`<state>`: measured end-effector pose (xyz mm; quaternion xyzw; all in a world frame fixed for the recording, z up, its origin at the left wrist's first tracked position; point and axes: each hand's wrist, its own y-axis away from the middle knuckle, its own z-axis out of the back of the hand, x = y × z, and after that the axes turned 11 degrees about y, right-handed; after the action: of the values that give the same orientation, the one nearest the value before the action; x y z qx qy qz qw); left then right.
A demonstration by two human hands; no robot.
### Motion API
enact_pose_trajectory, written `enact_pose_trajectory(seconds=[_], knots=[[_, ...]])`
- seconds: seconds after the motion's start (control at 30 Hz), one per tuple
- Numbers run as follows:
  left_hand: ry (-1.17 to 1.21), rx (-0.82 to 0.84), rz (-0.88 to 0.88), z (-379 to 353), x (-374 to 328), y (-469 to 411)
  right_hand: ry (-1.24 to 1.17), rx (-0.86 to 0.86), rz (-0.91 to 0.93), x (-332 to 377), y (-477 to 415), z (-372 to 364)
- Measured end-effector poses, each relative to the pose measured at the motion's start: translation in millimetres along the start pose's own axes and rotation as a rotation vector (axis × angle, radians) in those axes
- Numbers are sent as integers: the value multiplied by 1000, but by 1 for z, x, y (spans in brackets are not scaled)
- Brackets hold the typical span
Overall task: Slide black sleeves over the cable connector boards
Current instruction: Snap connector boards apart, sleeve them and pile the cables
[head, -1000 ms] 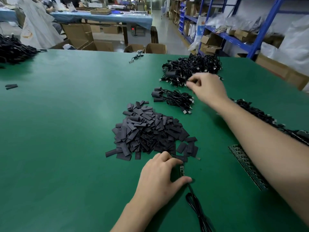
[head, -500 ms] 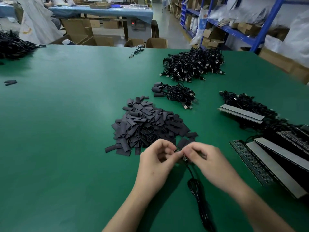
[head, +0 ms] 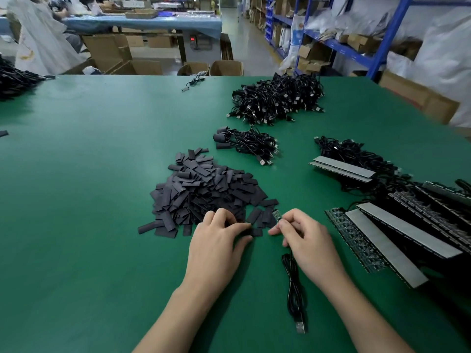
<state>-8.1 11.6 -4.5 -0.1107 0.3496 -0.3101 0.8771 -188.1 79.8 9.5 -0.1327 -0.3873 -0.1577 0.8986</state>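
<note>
A white bag [head: 297,38] on the blue shelving [head: 339,45] carries blue print, too blurred to read; a red display glows on a box [head: 194,42] under the far bench, its digits illegible.

On the green table [head: 89,200] the left hand [head: 219,240] lies at the near edge of the pile of black sleeves [head: 204,192], fingers curled, its forefinger and thumb pinching one loose sleeve [head: 256,232] that lies flat on the mat. The right hand [head: 303,235] grips the connector board [head: 277,215] between thumb and forefinger, the board's tip poking out toward the pile. Its cable [head: 293,284] trails back beside the right wrist to a USB plug [head: 300,327] near the table's front.

Beyond the pile lie a small bundle of cables [head: 247,143] and a larger heap of cables [head: 277,98]; long panel strips [head: 397,238] are stacked to the right.

Half a second ago both hands met fingertip to fingertip over the board; now they have parted, the left gone to the pile, the right keeping the board. A second ago the right hand was reaching out at the far heap while the left pressed the board to the mat
</note>
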Motion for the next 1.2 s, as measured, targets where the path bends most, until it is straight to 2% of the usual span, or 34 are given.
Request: enact_pose_trajectory(seconds=[0.17, 0.33, 0.43, 0.53, 0.63, 0.7, 0.77, 0.87, 1.07, 1.2], knots=[[71, 12, 27, -1, 3, -1, -25, 42, 12, 3, 2, -7], [111, 48, 15, 2, 4, -1, -213, 113, -59, 6, 1, -4], [83, 79, -50, 7, 2, -1, -228, 147, -47, 5, 0, -3], [86, 99, -41, 10, 2, -1, -207, 125, -21, 2, -1, -2], [328, 92, 109, 10, 4, 1, -212, 127, 6, 2, -1, -1], [553, 64, 205, 11, 6, 2, -237, 178, 36, 5, 0, -1], [667, 55, 238, 13, 5, 2, -329, 249, 65, 7, 2, -3], [644, 61, 192, 13, 5, 4, -401, 276, 82, 9, 4, -5], [372, 11, 6, 13, -1, 7, -412, 260, 74, 5, 4, -8], [440, -32, 43, 14, -1, 6, -390, 236, 78, 5, 3, -4]])
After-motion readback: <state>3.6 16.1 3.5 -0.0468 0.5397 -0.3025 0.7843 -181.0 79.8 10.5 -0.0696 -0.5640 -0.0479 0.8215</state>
